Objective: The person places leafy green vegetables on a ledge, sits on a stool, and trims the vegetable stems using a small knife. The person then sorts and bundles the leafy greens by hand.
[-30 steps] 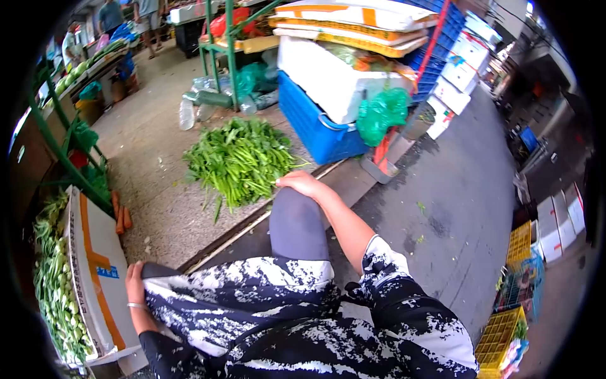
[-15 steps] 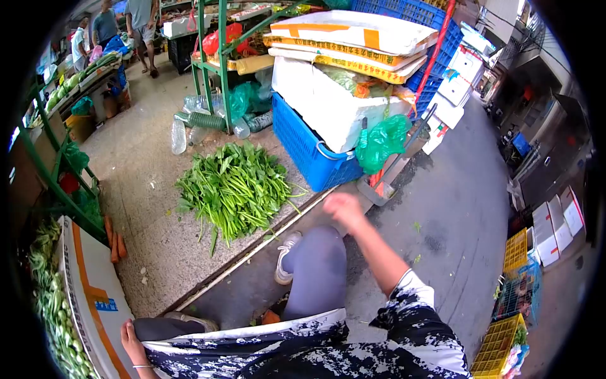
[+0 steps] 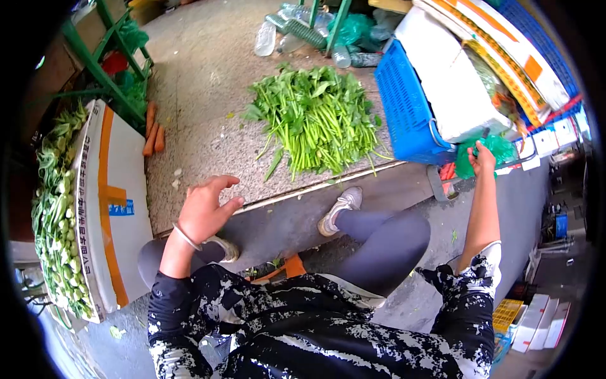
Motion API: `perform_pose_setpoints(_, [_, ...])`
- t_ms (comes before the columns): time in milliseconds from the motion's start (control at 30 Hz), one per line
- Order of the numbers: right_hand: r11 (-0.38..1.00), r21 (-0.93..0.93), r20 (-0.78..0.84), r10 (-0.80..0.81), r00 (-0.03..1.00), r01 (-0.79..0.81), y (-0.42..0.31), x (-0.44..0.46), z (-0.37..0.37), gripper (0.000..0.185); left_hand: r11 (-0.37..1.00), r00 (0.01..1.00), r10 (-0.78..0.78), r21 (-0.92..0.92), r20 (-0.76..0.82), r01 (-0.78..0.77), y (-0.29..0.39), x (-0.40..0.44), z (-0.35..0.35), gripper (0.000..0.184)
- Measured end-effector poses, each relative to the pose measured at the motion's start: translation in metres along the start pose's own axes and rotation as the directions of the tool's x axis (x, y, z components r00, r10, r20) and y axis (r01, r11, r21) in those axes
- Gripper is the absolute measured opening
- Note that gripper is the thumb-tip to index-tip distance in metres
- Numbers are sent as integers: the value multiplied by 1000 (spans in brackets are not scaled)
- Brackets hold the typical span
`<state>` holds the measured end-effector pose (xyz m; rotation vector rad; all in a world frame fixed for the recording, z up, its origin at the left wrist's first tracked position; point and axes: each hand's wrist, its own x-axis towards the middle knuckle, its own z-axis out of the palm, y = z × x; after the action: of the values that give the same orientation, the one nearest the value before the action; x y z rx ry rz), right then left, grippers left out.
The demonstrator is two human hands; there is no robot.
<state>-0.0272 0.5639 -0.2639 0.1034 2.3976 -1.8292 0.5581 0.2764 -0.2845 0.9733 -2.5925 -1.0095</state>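
My left hand [image 3: 205, 207] hovers above the ledge edge in front of me, thumb and fingers apart, holding nothing. On the right, my right hand [image 3: 483, 159] is closed at a green plastic bag [image 3: 503, 149], beside the corner of a white foam box [image 3: 435, 69]. A narrow dark object [image 3: 486, 132] shows at its fingertips; its kind and most of the grip are hidden. A loose pile of leafy green stems [image 3: 319, 123] lies on the stone ledge [image 3: 196, 107], between and beyond my hands, touched by neither.
A blue plastic crate [image 3: 410, 107] holds the foam box. Several carrots [image 3: 153, 132] lie at left beside a tall white box [image 3: 117, 208] and rows of green vegetables [image 3: 60, 234]. Plastic bottles [image 3: 266, 39] lie under a green metal stand [image 3: 339, 25]. My shoe [image 3: 341, 208] stands below the ledge.
My right hand has reached outward to the green bag and closed there. My left hand has left the shirt hem and risen forward, open. The view has swung left and down.
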Motion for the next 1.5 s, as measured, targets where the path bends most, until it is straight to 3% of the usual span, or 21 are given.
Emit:
perform_pose_setpoints(100, [994, -64, -104, -97, 990, 90, 0, -11, 4, 32, 999, 999, -30, 14, 37, 29, -30, -8, 18, 32])
perform_pose_setpoints(233, [986, -139, -55, -97, 994, 88, -1, -48, 8, 31, 993, 983, -106, 67, 150, 96, -53, -20, 14, 35])
perform_pose_setpoints(300, [984, 119, -35, -126, 991, 129, 17, -91, 33, 24, 992, 989, -124, 44, 83, 121, -61, -17, 14, 34])
perform_pose_setpoints(367, [952, 58, 270, -305, 913, 301, 47, -186, 91, 15, 990, 991, -129, 50, -33, 131, -66, -11, 18, 33])
perform_pose_setpoints(433, [999, 20, 493, -33, 870, 26, 102, -279, 158, 12, 982, 986, -165, 83, -38, 168, -65, -7, 20, 34])
perform_pose_setpoints(467, [989, -15, 701, 113, 704, -144, 136, -312, 185, 15, 976, 982, -181, 114, -49, 186, -66, -6, 20, 35])
perform_pose_setpoints(533, [905, -378, 762, 423, 490, -193, 201, -362, 234, 22, 969, 978, -206, 134, -29, 208, -79, -7, 26, 36])
perform_pose_setpoints(667, [871, -442, 725, 487, 488, -213, 280, -383, 296, 28, 939, 957, -283, 225, 72, 260, -93, -8, 31, 39])
perform_pose_setpoints(867, [859, -281, 498, 511, 701, -427, 284, -355, 329, 26, 944, 942, -288, 215, 172, 250, -100, 4, 41, 41])
perform_pose_setpoints(933, [870, -440, 692, 171, 701, 222, 289, -353, 317, 22, 931, 923, -311, 269, 225, 248, -101, 7, 43, 42])
perform_pose_setpoints(967, [939, -201, 740, -41, 671, 279, 281, -351, 311, 18, 928, 908, -333, 261, 254, 267, -99, 9, 43, 43])
perform_pose_setpoints(1000, [851, -267, 660, -181, 729, 453, 227, -361, 308, 15, 926, 906, -338, 261, 254, 272, -99, 11, 46, 43])
perform_pose_setpoints(1067, [726, -158, 556, -495, 668, 669, 203, -338, 327, 14, 932, 908, -307, 282, 284, 227, -100, 14, 55, 43])
perform_pose_setpoints(1133, [361, -382, 423, -751, 508, 851, 173, -320, 349, 19, 927, 885, -329, 289, 329, 237, -92, 19, 59, 44])
perform_pose_setpoints(1167, [366, -379, 416, -753, 510, 850, 168, -315, 359, 19, 934, 884, -310, 287, 351, 214, -89, 20, 63, 45])
perform_pose_setpoints(1233, [335, -659, 457, -534, 712, 674, 170, -303, 376, 22, 942, 868, -295, 272, 399, 195, -85, 23, 68, 46])
perform_pose_setpoints(1267, [338, -655, 457, -536, 710, 676, 170, -294, 382, 22, 941, 869, -298, 275, 395, 197, -83, 25, 69, 46])
perform_pose_setpoints(1333, [530, -579, 626, -199, 754, 620, 165, -272, 379, 28, 945, 856, -291, 271, 427, 185, -81, 28, 73, 45])
perform_pose_setpoints(1400, [716, -489, 575, -166, 801, 499, 178, -244, 374, 26, 951, 874, -267, 259, 405, 171, -80, 30, 75, 46])
perform_pose_setpoints(1433, [897, -369, 587, 23, 810, 242, 159, -246, 362, 23, 951, 876, -261, 263, 405, 162, -78, 31, 75, 45])
perform_pose_setpoints(1500, [969, -125, 701, 240, 671, -215, 132, -241, 337, 19, 954, 879, -246, 264, 409, 143, -73, 35, 77, 44])
